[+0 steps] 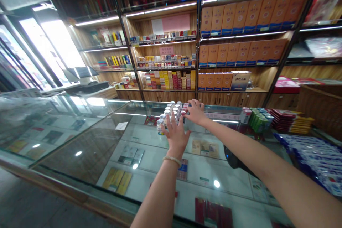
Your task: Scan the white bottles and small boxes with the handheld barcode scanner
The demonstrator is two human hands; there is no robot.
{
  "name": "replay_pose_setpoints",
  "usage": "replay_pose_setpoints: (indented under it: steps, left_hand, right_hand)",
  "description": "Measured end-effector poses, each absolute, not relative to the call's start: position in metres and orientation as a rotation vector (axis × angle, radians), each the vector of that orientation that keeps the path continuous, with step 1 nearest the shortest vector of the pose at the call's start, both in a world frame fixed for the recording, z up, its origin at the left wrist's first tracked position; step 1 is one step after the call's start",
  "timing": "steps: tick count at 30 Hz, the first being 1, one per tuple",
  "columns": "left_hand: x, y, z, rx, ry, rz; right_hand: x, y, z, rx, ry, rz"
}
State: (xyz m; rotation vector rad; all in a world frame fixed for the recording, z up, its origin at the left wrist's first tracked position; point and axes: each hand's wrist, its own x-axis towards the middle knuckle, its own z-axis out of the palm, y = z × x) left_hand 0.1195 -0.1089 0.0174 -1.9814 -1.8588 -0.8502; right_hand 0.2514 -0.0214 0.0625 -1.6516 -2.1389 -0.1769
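Note:
A tight cluster of small round containers with white lids point(175, 109) stands upright on the glass counter point(88, 146). My left hand point(175, 137), with a beaded bracelet point(172, 159) at its wrist, reaches over the near side of the cluster, fingers spread. At the cluster's right side is my right hand point(197, 112), its fingers bent and apart beside a few pink-red containers point(185, 106). Whether its fingertips press on these is hard to see. The hands partly hide the containers behind them.
More small containers, green and red point(258, 119), stand right along the counter, beside stacked red and yellow packs point(284, 119) and blue-white packets point(315, 160). A dark device point(231, 156) lies partly under my right forearm. Shelves of orange boxes point(242, 16) rise behind.

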Motion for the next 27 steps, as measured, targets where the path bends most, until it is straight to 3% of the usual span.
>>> replay_pose_setpoints:
  steps: [27]
  left_hand:
    - [0.1216, -0.1112, 0.0197, -1.987, -1.869, -0.856]
  right_hand:
    - [0.2517, -0.0141, 0.0581, -1.638, -2.098, -0.214]
